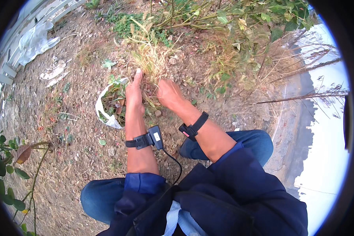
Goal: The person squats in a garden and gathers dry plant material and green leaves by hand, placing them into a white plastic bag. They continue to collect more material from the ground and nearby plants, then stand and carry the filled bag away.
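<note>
Both my hands are around a tuft of dry, yellowish grass (150, 59) in front of me. My left hand (134, 93) is at its left side, thumb pointing up; how far its fingers close on the stems is hidden. My right hand (168, 93) is closed on the grass near its lower end, at the right. Just left of and partly behind my left hand, a white plastic bag (99, 107) lies open on the soil, with green and brown plant matter (115, 98) inside. Black straps circle both my wrists; the left one carries a small device with a cable.
Leafy green branches (224, 17) hang over the ground at the top right, above dry brush (265, 76). A white fence (8, 69) and a translucent plastic bag (35, 42) stand at the upper left. Another leafy plant (10, 174) reaches in at the lower left.
</note>
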`<state>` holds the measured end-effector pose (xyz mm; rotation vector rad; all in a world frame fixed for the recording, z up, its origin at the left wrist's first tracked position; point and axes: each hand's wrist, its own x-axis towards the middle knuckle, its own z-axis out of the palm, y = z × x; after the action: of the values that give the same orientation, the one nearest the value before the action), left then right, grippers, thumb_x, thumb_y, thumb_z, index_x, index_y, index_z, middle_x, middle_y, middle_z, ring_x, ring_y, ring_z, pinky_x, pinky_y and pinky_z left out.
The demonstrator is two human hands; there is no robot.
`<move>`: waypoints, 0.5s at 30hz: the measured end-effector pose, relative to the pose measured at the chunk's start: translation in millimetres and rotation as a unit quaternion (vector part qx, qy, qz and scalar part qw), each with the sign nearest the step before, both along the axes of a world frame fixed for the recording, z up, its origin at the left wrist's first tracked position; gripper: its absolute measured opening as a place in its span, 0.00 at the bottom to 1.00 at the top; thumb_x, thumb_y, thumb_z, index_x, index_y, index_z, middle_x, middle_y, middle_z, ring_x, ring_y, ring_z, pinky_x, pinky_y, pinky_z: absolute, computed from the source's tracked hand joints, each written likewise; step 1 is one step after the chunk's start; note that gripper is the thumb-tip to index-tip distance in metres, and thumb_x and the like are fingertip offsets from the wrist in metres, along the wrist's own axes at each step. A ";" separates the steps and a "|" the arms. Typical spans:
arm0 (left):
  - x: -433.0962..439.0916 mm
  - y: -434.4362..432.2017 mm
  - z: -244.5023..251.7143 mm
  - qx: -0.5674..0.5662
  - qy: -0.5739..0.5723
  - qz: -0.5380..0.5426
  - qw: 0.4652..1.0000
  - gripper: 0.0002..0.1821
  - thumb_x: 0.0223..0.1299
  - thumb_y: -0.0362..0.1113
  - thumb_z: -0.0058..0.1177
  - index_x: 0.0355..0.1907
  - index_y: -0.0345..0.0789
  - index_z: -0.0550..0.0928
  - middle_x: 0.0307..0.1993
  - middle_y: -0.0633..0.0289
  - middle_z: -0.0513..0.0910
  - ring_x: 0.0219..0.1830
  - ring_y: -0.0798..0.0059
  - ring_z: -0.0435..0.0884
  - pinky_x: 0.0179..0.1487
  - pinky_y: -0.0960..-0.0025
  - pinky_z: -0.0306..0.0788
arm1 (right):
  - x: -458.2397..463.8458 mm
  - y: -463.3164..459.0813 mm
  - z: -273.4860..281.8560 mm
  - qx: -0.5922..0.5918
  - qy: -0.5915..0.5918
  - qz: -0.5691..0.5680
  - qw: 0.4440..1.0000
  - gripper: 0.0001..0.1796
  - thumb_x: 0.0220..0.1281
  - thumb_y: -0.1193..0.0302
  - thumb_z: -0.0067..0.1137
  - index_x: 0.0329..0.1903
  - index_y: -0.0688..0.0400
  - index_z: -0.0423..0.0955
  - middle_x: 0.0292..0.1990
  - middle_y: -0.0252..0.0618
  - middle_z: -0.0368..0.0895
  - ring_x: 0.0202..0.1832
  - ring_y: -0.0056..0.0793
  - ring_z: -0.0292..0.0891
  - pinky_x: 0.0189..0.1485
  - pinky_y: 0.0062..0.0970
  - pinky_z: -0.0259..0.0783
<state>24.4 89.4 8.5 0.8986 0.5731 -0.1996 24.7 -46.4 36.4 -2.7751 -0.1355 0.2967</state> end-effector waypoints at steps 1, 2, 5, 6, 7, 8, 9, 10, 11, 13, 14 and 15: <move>-0.4 -0.5 -1.7 0.012 -0.005 -0.008 1.000 0.32 0.64 0.59 0.63 0.54 0.31 0.82 0.42 0.58 0.83 0.39 0.71 0.80 0.44 0.64 0.75 | -3.6 3.2 1.1 -0.030 0.004 0.051 0.998 0.12 0.60 0.73 0.56 0.43 0.68 0.80 0.36 0.61 0.86 0.41 0.58 0.85 0.44 0.50 0.80; -0.7 -1.6 -3.0 0.024 -0.011 -0.016 1.000 0.36 0.62 0.60 0.64 0.58 0.29 0.80 0.48 0.54 0.83 0.46 0.69 0.80 0.51 0.60 0.73 | -5.5 5.8 1.4 -0.052 -0.007 0.077 0.996 0.11 0.60 0.74 0.56 0.41 0.67 0.81 0.37 0.59 0.86 0.41 0.57 0.85 0.43 0.49 0.80; -2.3 -1.0 -5.6 0.049 -0.029 -0.003 0.998 0.28 0.60 0.52 0.68 0.51 0.28 0.84 0.42 0.56 0.86 0.40 0.68 0.83 0.48 0.61 0.75 | -7.6 12.7 -0.7 -0.097 -0.026 0.137 0.985 0.08 0.58 0.75 0.55 0.36 0.65 0.82 0.36 0.57 0.86 0.39 0.56 0.85 0.41 0.49 0.80; -2.8 -0.1 -5.6 0.040 -0.033 -0.016 0.999 0.26 0.59 0.48 0.69 0.49 0.28 0.84 0.40 0.57 0.86 0.38 0.69 0.82 0.45 0.62 0.75 | -8.2 14.7 -0.7 -0.082 -0.050 0.148 0.984 0.08 0.58 0.75 0.55 0.33 0.64 0.82 0.35 0.58 0.86 0.37 0.58 0.85 0.39 0.50 0.79; -3.2 2.0 -5.3 0.036 -0.025 -0.019 0.999 0.23 0.59 0.45 0.70 0.47 0.28 0.85 0.38 0.58 0.86 0.35 0.70 0.82 0.42 0.64 0.75 | -9.4 16.3 0.4 -0.084 -0.058 0.148 0.984 0.08 0.58 0.75 0.55 0.30 0.63 0.82 0.33 0.58 0.85 0.36 0.59 0.84 0.38 0.51 0.79; -3.7 2.7 -4.7 0.019 -0.048 -0.002 0.999 0.14 0.56 0.35 0.68 0.41 0.29 0.85 0.31 0.62 0.85 0.28 0.72 0.80 0.35 0.67 0.73 | -10.5 17.8 3.2 -0.093 -0.054 0.163 0.981 0.07 0.55 0.75 0.57 0.35 0.63 0.82 0.36 0.57 0.86 0.40 0.57 0.85 0.40 0.49 0.79; -4.0 5.0 -3.8 0.033 -0.038 0.004 0.999 0.13 0.56 0.34 0.67 0.41 0.28 0.85 0.32 0.61 0.85 0.29 0.72 0.80 0.35 0.67 0.73 | -11.3 17.3 8.6 -0.075 -0.050 0.177 0.980 0.08 0.56 0.74 0.58 0.37 0.64 0.82 0.38 0.56 0.86 0.42 0.56 0.85 0.42 0.48 0.80; -4.5 7.7 -2.8 0.042 -0.032 0.006 0.999 0.13 0.55 0.32 0.66 0.41 0.28 0.85 0.32 0.61 0.85 0.29 0.72 0.81 0.35 0.67 0.73 | -12.4 17.4 16.0 -0.062 -0.047 0.188 0.979 0.09 0.56 0.74 0.58 0.39 0.64 0.81 0.40 0.56 0.86 0.43 0.54 0.85 0.44 0.47 0.80; -4.9 9.5 -1.3 0.056 -0.024 0.005 0.998 0.12 0.55 0.31 0.65 0.41 0.27 0.85 0.32 0.61 0.85 0.29 0.72 0.81 0.36 0.67 0.73 | -12.8 17.9 25.3 -0.049 -0.044 0.199 0.978 0.10 0.57 0.74 0.59 0.41 0.64 0.81 0.42 0.56 0.86 0.45 0.53 0.86 0.46 0.47 0.80; -7.1 14.1 1.8 0.076 -0.027 0.001 0.997 0.10 0.57 0.30 0.61 0.41 0.29 0.84 0.31 0.61 0.85 0.27 0.73 0.82 0.33 0.65 0.75 | -7.9 13.8 50.1 0.013 0.003 0.207 0.978 0.15 0.53 0.73 0.62 0.45 0.63 0.81 0.42 0.55 0.86 0.46 0.53 0.85 0.48 0.48 0.79; -8.2 16.5 3.7 0.074 -0.032 -0.010 0.997 0.11 0.58 0.29 0.60 0.43 0.28 0.84 0.32 0.60 0.85 0.29 0.72 0.82 0.34 0.65 0.75 | -2.6 8.6 65.4 0.007 0.061 0.205 0.977 0.17 0.53 0.73 0.62 0.47 0.63 0.81 0.43 0.55 0.86 0.46 0.53 0.84 0.49 0.48 0.79; -9.3 19.6 5.8 0.076 -0.029 -0.017 0.997 0.12 0.58 0.28 0.59 0.44 0.27 0.84 0.34 0.59 0.86 0.30 0.72 0.82 0.36 0.64 0.75 | 4.1 6.8 79.0 -0.004 0.119 0.204 0.972 0.19 0.52 0.73 0.62 0.49 0.62 0.81 0.43 0.55 0.86 0.47 0.53 0.84 0.49 0.48 0.79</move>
<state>15.1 109.0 14.3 1.0587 0.5234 -0.1620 28.8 -39.6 115.4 -2.6712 -0.6481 0.7293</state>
